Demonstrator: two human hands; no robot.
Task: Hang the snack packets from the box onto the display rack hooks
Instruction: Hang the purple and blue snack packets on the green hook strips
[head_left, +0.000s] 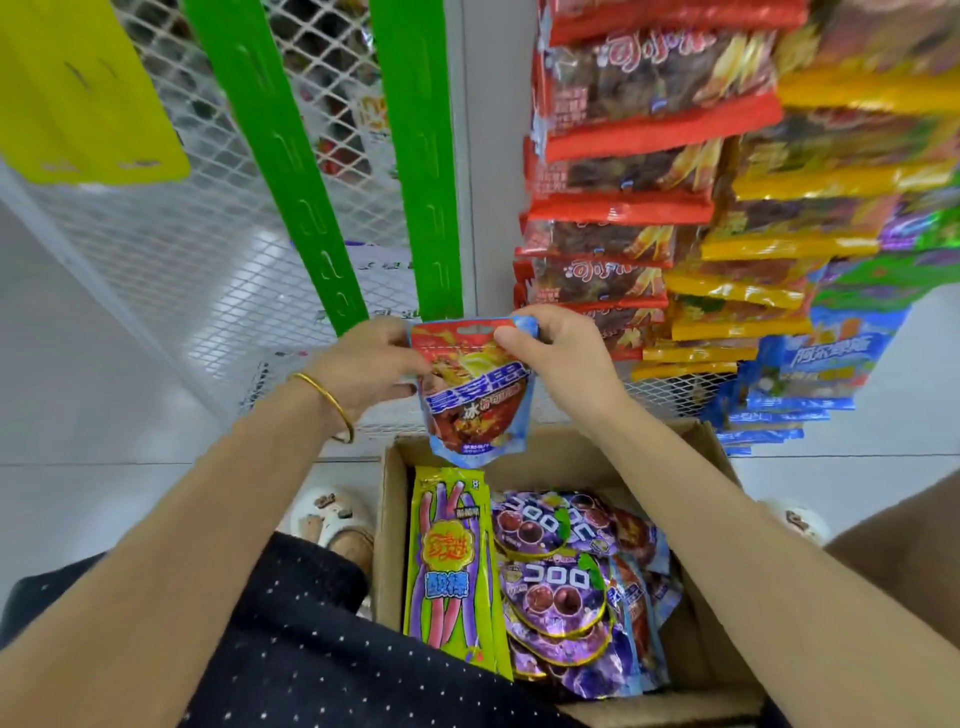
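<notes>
I hold a red and light-blue snack packet (475, 395) upright above the cardboard box (711, 452). My left hand (366, 364) pinches its upper left edge, and my right hand (553, 345) pinches its top right corner beside the hang hole. The packet's top sits just below the lower end of a green hook strip (415, 156). A second green hook strip (280, 166) hangs to its left, bare. Inside the box lie a long green candy packet (452, 566), several purple gummy packets (550, 577) and more blue-edged packets (641, 592).
Hanging red packets (618, 171), yellow packets (753, 260) and blue packets (810, 364) fill strips on the right. A yellow strip (78, 93) hangs at the upper left. White wire mesh (218, 260) backs the rack. My sandalled foot (332, 519) is left of the box.
</notes>
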